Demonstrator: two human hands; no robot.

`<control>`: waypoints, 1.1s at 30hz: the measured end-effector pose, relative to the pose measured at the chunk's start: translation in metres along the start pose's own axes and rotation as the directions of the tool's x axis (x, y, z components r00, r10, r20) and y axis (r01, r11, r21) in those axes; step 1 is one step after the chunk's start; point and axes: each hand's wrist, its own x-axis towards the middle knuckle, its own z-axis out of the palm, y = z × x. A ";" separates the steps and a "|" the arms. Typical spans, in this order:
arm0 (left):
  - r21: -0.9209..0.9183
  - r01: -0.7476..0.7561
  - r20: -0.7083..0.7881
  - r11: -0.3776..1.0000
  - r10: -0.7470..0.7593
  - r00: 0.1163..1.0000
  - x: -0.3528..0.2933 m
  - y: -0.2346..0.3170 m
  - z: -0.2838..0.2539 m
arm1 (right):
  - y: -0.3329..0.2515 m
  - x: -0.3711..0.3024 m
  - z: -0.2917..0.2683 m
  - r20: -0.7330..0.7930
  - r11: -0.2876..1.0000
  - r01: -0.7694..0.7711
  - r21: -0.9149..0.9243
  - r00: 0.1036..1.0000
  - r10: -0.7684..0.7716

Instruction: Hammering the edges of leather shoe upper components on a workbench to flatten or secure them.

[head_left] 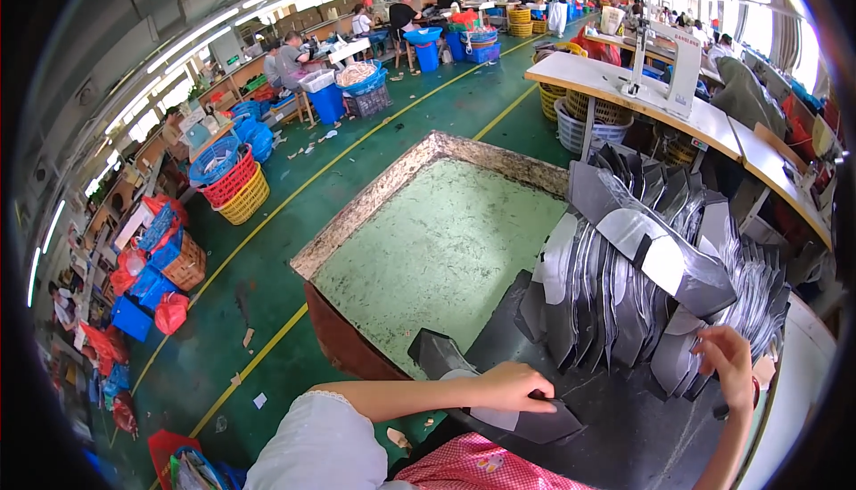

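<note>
Here, my left fingers (540,405) grasped a long dark panel (546,428) over the bench (655,423), probably for steadiness; my right fingers (711,347) curled beside the stacked panels (606,307), perhaps kept near for reach, their hold unclear.

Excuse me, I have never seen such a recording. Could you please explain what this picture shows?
No robot here: these are a person's bare hands, seen from a camera worn on the head. Its wide fisheye lens bends straight edges. The left hand, fingers curled, is on a dark piece with a pale patch; how firmly it grips is unclear. The right hand is beside a large pile of similar pieces; contact is hard to judge. Piece and pile lie on a black surface. Beyond is a shallow green tray.
</note>
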 end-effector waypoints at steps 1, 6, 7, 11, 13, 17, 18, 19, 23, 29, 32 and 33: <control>-0.011 0.112 0.109 0.994 -0.110 0.988 0.005 0.017 -0.012 | 0.013 -0.009 -0.005 -0.087 0.998 -0.027 -0.056 0.996 0.022; -0.065 0.075 0.107 0.995 -0.067 0.992 0.007 -0.001 0.010 | 0.120 -0.063 -0.062 -0.393 0.906 -0.138 -0.400 0.919 -0.034; -0.076 0.022 0.034 0.997 -0.019 0.999 0.006 -0.008 0.016 | 0.153 -0.077 -0.082 -0.505 0.870 -0.153 -0.469 0.854 -0.122; -0.099 0.079 0.064 0.992 -0.073 0.995 0.009 0.004 0.005 | 0.221 -0.134 -0.120 -0.592 0.589 -0.308 -0.747 0.711 -0.379; -0.077 0.069 0.076 0.995 -0.063 0.995 0.007 0.007 0.001 | 0.272 -0.166 -0.152 -0.573 0.522 -0.355 -0.775 0.744 -0.344; -0.023 0.048 0.087 0.999 -0.046 0.995 0.009 0.001 0.008 | 0.297 -0.171 -0.142 -0.718 0.760 -0.406 -0.507 0.687 -0.112; 0.000 0.054 0.109 0.999 -0.054 0.993 0.009 0.000 0.008 | 0.296 -0.168 -0.140 -0.718 0.763 -0.404 -0.504 0.687 -0.110; -0.013 0.013 0.065 1.000 -0.012 0.998 0.007 -0.007 0.015 | 0.293 -0.161 -0.141 -0.704 0.803 -0.356 -0.478 0.702 -0.108; 0.028 0.013 0.057 1.000 -0.015 0.998 0.010 0.000 0.013 | 0.325 -0.146 -0.155 -0.724 0.836 -0.269 -0.479 0.659 -0.203; -0.047 0.042 0.033 0.998 -0.040 0.999 0.003 -0.001 0.011 | 0.298 -0.122 -0.149 -0.763 0.756 -0.452 -0.473 0.640 -0.094; -0.067 0.015 0.046 0.998 -0.012 0.999 0.006 -0.003 0.016 | 0.292 -0.124 -0.155 -0.800 0.883 -0.220 -0.414 0.550 -0.238; -0.064 0.044 0.041 0.997 -0.041 0.998 -0.001 -0.001 0.012 | 0.231 -0.112 -0.136 -0.696 0.947 -0.257 -0.192 0.717 0.053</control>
